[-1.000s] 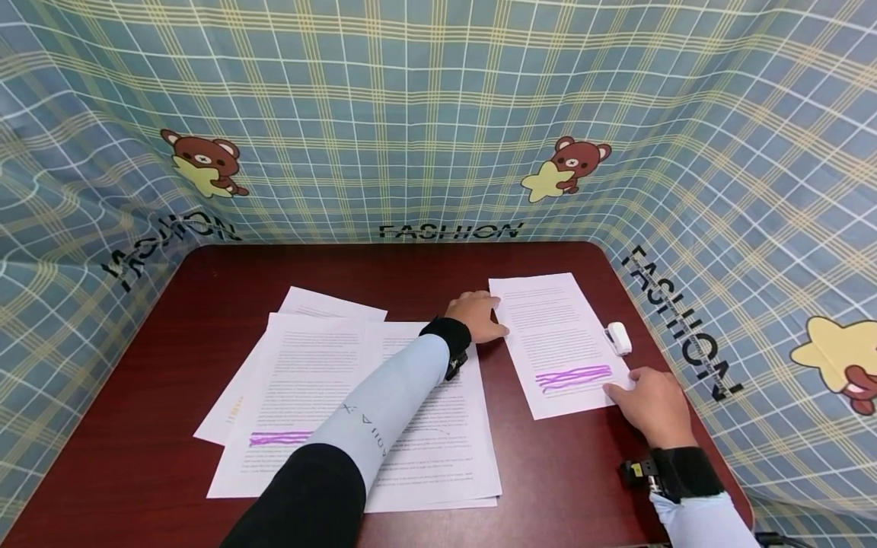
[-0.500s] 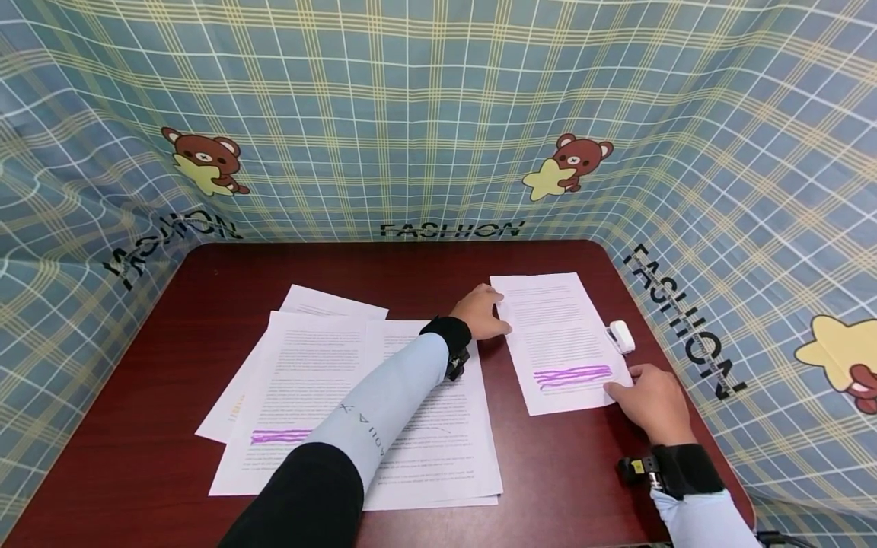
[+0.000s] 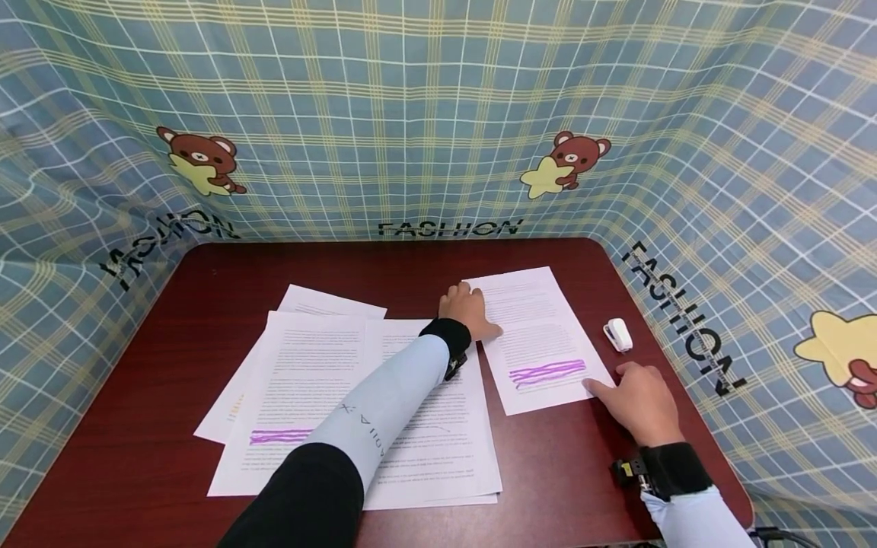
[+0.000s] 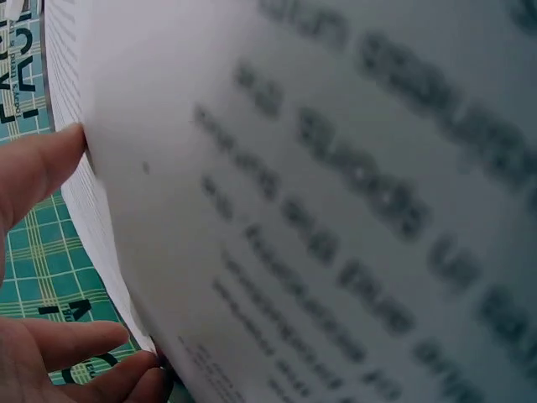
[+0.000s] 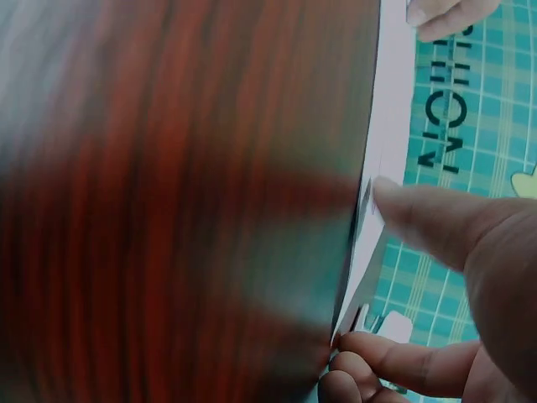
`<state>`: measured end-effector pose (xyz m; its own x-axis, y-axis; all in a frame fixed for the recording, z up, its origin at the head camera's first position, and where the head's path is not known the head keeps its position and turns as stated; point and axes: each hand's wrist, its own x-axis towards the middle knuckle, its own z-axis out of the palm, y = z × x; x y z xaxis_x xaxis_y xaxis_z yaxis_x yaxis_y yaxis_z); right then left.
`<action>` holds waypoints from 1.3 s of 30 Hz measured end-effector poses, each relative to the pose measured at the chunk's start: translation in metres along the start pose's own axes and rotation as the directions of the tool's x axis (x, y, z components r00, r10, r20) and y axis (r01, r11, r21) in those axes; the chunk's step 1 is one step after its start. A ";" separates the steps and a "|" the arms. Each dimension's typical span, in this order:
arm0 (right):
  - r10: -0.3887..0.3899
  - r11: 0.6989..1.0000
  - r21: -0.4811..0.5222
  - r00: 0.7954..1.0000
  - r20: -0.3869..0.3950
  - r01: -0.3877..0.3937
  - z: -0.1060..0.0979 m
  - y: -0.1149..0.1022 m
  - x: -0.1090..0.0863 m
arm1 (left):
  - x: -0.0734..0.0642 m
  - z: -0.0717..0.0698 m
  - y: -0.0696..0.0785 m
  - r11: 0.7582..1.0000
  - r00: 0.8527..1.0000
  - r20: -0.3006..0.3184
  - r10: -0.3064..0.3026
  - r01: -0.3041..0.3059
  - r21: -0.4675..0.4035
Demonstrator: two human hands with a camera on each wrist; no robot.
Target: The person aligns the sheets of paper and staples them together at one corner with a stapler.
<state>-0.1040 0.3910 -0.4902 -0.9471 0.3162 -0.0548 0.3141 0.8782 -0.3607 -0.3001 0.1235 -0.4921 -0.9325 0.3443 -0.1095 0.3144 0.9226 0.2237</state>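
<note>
A printed sheet of paper (image 3: 527,320) with a purple scribble near its bottom lies at the right of the table. My left hand (image 3: 469,312) is at its left edge, thumb and fingers spread; in the left wrist view the thumb (image 4: 50,159) touches a paper edge. At the sheet's lower right corner, my right hand (image 3: 640,403) pinches the paper. The right wrist view shows that thumb (image 5: 419,214) on top and curled fingers at the edge. A small white stapler (image 3: 618,335) sits beyond the right hand, apart from the sheet.
Several overlapping printed sheets (image 3: 315,358) lie under my left forearm, one with a purple mark. The dark red table (image 3: 137,426) has a plaid cloth (image 3: 404,152) rising behind it and at both sides.
The sheet has slid left, away from the stapler and towards the other papers. My right hand has moved left with it, while the left hand has shifted slightly left.
</note>
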 end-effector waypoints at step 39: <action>0.011 0.986 0.168 0.994 -0.112 0.008 -0.008 -0.011 0.004 | -0.001 -0.021 -0.022 0.859 0.943 -0.332 -0.033 -0.143 -0.491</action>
<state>-0.1108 0.3853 -0.4788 -0.9303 0.3639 0.0463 0.2906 0.8082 -0.5122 -0.3099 0.0997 -0.4766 -0.9484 0.2367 0.2108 0.3161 0.6581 0.6833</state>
